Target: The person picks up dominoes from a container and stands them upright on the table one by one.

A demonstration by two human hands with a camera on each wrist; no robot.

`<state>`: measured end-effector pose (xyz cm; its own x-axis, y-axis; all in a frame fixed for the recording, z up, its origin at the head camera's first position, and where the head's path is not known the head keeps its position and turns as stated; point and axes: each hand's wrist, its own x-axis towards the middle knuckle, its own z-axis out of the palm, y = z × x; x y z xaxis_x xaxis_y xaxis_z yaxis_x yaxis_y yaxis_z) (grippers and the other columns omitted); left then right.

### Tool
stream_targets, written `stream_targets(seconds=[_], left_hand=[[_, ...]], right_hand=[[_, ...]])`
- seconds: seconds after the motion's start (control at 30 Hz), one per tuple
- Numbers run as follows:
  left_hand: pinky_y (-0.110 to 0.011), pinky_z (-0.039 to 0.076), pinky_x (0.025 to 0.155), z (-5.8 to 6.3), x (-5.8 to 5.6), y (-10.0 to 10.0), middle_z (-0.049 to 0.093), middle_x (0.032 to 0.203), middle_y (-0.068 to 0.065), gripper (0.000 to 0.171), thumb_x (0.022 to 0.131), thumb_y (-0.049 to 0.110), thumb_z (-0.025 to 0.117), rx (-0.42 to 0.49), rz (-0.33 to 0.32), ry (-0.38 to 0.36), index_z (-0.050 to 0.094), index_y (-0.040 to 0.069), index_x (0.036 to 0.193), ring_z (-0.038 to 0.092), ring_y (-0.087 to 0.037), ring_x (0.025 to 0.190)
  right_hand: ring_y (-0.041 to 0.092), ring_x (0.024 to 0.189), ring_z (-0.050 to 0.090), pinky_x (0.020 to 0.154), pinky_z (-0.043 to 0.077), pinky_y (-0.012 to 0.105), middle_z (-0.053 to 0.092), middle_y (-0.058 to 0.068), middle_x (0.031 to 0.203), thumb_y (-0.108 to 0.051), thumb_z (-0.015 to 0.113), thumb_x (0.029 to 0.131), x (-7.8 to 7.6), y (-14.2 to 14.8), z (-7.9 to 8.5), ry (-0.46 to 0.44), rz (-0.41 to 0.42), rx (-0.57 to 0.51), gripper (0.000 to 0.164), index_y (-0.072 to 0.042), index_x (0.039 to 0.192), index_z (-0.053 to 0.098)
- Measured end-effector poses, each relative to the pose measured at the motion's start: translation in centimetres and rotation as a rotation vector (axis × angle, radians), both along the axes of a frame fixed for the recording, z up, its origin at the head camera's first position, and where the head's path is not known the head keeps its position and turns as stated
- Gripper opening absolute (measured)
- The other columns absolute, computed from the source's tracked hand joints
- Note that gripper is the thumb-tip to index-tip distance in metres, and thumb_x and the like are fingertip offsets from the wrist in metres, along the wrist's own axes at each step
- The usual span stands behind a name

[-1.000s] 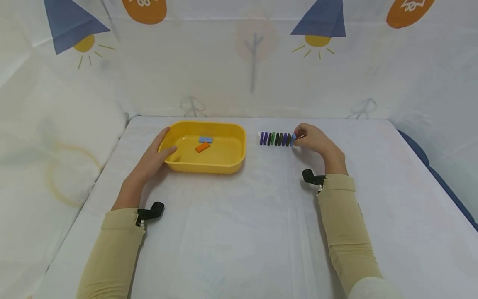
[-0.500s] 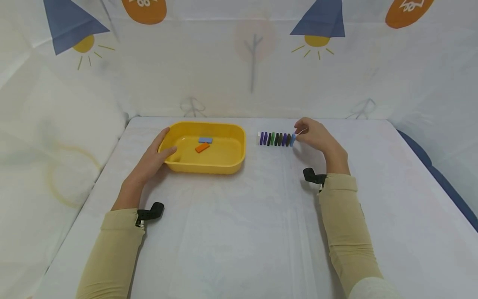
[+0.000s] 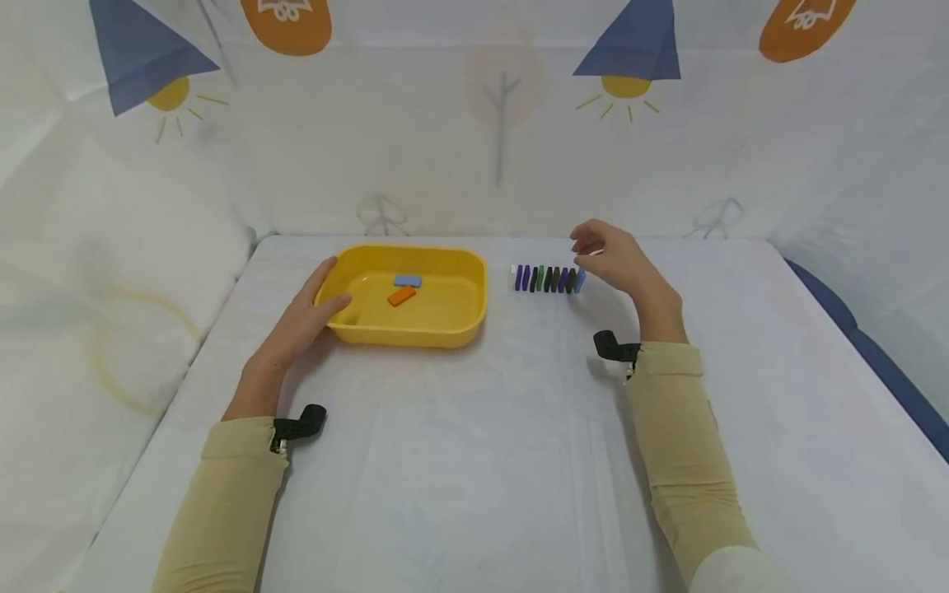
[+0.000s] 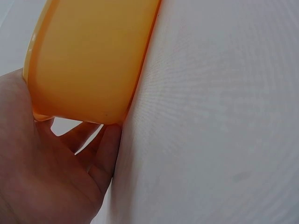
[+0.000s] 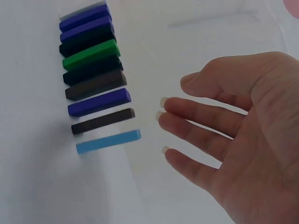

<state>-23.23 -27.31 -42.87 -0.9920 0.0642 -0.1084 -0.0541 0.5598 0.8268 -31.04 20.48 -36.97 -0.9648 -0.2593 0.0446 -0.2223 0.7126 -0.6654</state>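
My left hand (image 3: 296, 321) grips the near left end of a yellow plastic tray (image 3: 404, 337), thumb over the rim and fingers along the outer wall (image 4: 88, 70). Inside it lie a light blue domino (image 3: 407, 281) and an orange domino (image 3: 402, 296). To the tray's right, several dominoes stand on edge in a row: purple, black, brown, a green one (image 5: 91, 55) and a white one (image 5: 83, 9) at the far left end. A light blue domino (image 5: 108, 141) ends the row on the right. Beside that end, my right hand (image 3: 619, 262) hovers with nothing in its loosely bent fingers.
A white cloth covers the table (image 3: 460, 461). Behind it hangs a white sheet (image 3: 415, 140) printed with lamps and trees. Each sleeve carries a black wrist camera, one left (image 3: 300, 422) and one right (image 3: 615, 347). A dark blue edge (image 3: 875, 354) runs along the right.
My right hand has let go of the light blue domino at the row's right end and lifted up and back from it. The left hand and tray stay in place.
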Motion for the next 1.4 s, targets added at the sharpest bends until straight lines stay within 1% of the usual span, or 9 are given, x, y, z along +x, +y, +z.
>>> stream_targets(seconds=[0.27, 0.53, 0.67, 0.73, 0.9, 0.97, 1.13, 1.23, 1.4], left_hand=[[-0.062, 0.003, 0.124, 0.1, 0.1, 0.0, 0.000, 0.169, 0.012, 0.074, 0.099, 0.054, 0.048, -0.007, 0.018, 0.010, 0.002, 0.048, 0.156, 0.002, -0.025, 0.157], [-0.063, 0.004, 0.123, 0.0, 0.3, 0.1, -0.001, 0.169, 0.012, 0.074, 0.099, 0.056, 0.048, -0.010, 0.005, 0.001, 0.001, 0.050, 0.156, 0.001, -0.026, 0.157], [-0.063, 0.005, 0.123, 0.0, 0.3, 0.0, 0.000, 0.169, 0.012, 0.074, 0.098, 0.058, 0.048, -0.018, 0.011, 0.008, 0.002, 0.051, 0.155, 0.002, -0.026, 0.157], [-0.063, 0.004, 0.123, 0.0, 0.2, 0.0, 0.000, 0.169, 0.013, 0.074, 0.098, 0.057, 0.048, -0.016, 0.011, 0.006, 0.001, 0.051, 0.155, 0.002, -0.026, 0.157], [-0.064, 0.003, 0.123, -0.1, 0.1, 0.0, 0.000, 0.168, 0.013, 0.073, 0.099, 0.053, 0.048, -0.006, 0.016, 0.000, 0.002, 0.051, 0.155, 0.001, -0.025, 0.157], [-0.064, 0.003, 0.123, -0.2, 0.0, 0.1, 0.000, 0.169, 0.012, 0.072, 0.100, 0.052, 0.048, -0.004, 0.018, -0.004, 0.002, 0.051, 0.155, 0.002, -0.025, 0.157], [-0.063, 0.003, 0.124, -0.5, -0.2, 0.2, 0.001, 0.169, 0.012, 0.072, 0.100, 0.051, 0.049, 0.003, 0.019, -0.006, 0.002, 0.051, 0.155, 0.003, -0.025, 0.157], [-0.062, 0.003, 0.124, -0.5, -0.2, 0.1, 0.001, 0.168, 0.013, 0.072, 0.099, 0.051, 0.049, 0.006, 0.024, -0.001, 0.003, 0.051, 0.155, 0.003, -0.024, 0.157], [-0.062, 0.004, 0.124, -0.5, -0.2, -0.1, 0.001, 0.168, 0.014, 0.073, 0.099, 0.054, 0.049, 0.006, 0.029, 0.001, 0.003, 0.051, 0.155, 0.003, -0.023, 0.157]], right_hand=[[0.032, 0.118, 0.057, 0.102, 0.048, 0.051, 0.061, 0.020, 0.124, -0.011, 0.056, 0.093, 0.1, -2.1, 0.4, 0.015, 0.056, -0.012, 0.038, -0.006, 0.131, 0.055], [0.029, 0.115, 0.058, 0.108, 0.044, 0.049, 0.062, 0.019, 0.123, -0.010, 0.058, 0.093, 0.3, -3.9, 0.6, 0.039, 0.129, -0.022, 0.038, -0.006, 0.130, 0.057], [0.029, 0.113, 0.058, 0.107, 0.045, 0.050, 0.064, 0.017, 0.121, -0.013, 0.059, 0.093, 0.3, -5.4, 0.8, 0.063, 0.160, 0.007, 0.035, -0.007, 0.128, 0.058], [0.028, 0.114, 0.057, 0.108, 0.044, 0.050, 0.065, 0.014, 0.121, -0.015, 0.059, 0.094, 0.3, -6.2, 0.8, 0.064, 0.168, 0.029, 0.034, -0.009, 0.127, 0.059], [0.025, 0.119, 0.055, 0.112, 0.040, 0.051, 0.064, 0.010, 0.125, -0.019, 0.060, 0.095, 0.2, -7.9, 0.9, 0.058, 0.221, 0.070, 0.034, -0.012, 0.129, 0.059], [0.024, 0.119, 0.054, 0.110, 0.041, 0.050, 0.064, 0.009, 0.126, -0.019, 0.060, 0.094, 0.3, -8.5, 1.1, 0.049, 0.245, 0.087, 0.035, -0.013, 0.129, 0.059], [0.028, 0.121, 0.054, 0.104, 0.046, 0.046, 0.063, 0.008, 0.126, -0.017, 0.061, 0.093, 0.6, -10.2, 1.9, 0.021, 0.293, 0.141, 0.035, -0.013, 0.127, 0.061], [0.027, 0.120, 0.055, 0.103, 0.048, 0.045, 0.063, 0.007, 0.126, -0.017, 0.061, 0.094, 0.5, -11.5, 2.2, 0.020, 0.331, 0.183, 0.034, -0.012, 0.127, 0.061], [0.024, 0.120, 0.055, 0.106, 0.047, 0.044, 0.063, 0.008, 0.129, -0.015, 0.059, 0.093, 0.4, -14.1, 2.7, 0.005, 0.418, 0.236, 0.036, -0.010, 0.129, 0.061]])
